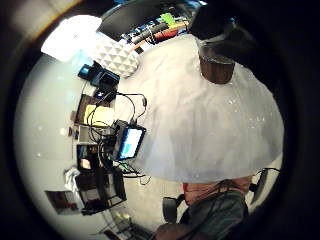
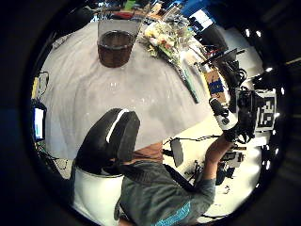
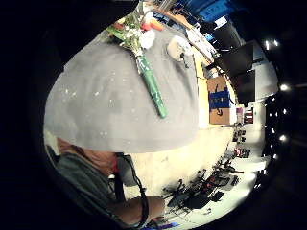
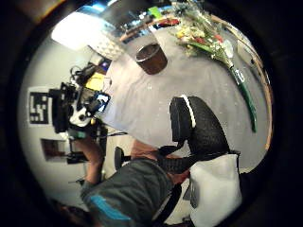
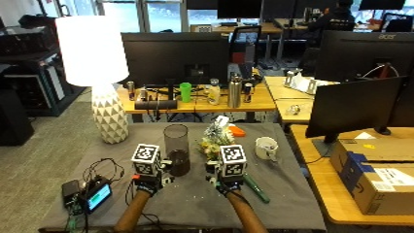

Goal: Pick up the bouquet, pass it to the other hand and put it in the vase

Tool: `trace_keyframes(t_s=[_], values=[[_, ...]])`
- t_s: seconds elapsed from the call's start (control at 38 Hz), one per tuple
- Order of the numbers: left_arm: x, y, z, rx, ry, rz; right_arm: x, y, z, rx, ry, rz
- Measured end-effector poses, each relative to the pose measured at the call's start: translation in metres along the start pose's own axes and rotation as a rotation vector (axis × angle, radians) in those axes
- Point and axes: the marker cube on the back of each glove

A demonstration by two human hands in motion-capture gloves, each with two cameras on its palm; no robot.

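A grey cloth covers the surface (image 5: 194,204), and both gloved hands hover above its near part, well apart from each other and holding nothing. The left hand (image 5: 150,183) hangs just in front of the vase (image 5: 177,155), a tall clear glass with a dark lower part, standing upright near the middle of the cloth. The right hand (image 5: 228,184) hangs over the bouquet (image 5: 213,141), which lies flat on the cloth just beside the vase, its pale and yellow blooms pointing away from the person and its green wrapped stem (image 5: 256,189) running out toward the near right. In the palm views the left thumb (image 2: 113,136) and the right thumb (image 4: 189,123) reach out straight with nothing against them, so the fingers of both hands read as relaxed and apart. A white mug (image 5: 266,147) stands to the right of the bouquet, a white lamp (image 5: 97,73) at the far left corner, and a small lit screen (image 5: 98,196) at the near left edge.
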Motion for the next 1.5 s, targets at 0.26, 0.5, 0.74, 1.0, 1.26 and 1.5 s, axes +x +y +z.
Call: trace_keyframes(t_s=[0.26, 0.5, 0.74, 1.0, 1.26, 1.5], values=[[0.004, 0.002, 0.005, -0.026, 0.012, 0.000, 0.005, -0.009, 0.009, -0.004, -0.008, -0.019], [0.003, -0.004, 0.008, -0.015, 0.013, 0.018, 0.004, -0.006, 0.003, -0.005, -0.007, -0.016], [0.008, 0.002, 0.001, -0.025, 0.044, 0.016, -0.001, 0.000, 0.003, -0.042, 0.010, -0.021], [0.016, 0.001, -0.005, 0.051, 0.076, 0.044, 0.055, -0.004, 0.018, -0.062, 0.062, 0.079], [0.034, 0.018, -0.018, 0.054, 0.126, 0.032, 0.142, -0.009, 0.047, -0.047, 0.038, 0.268], [0.037, 0.014, -0.009, 0.057, 0.138, 0.034, 0.199, -0.023, 0.104, -0.078, -0.123, 0.421]])
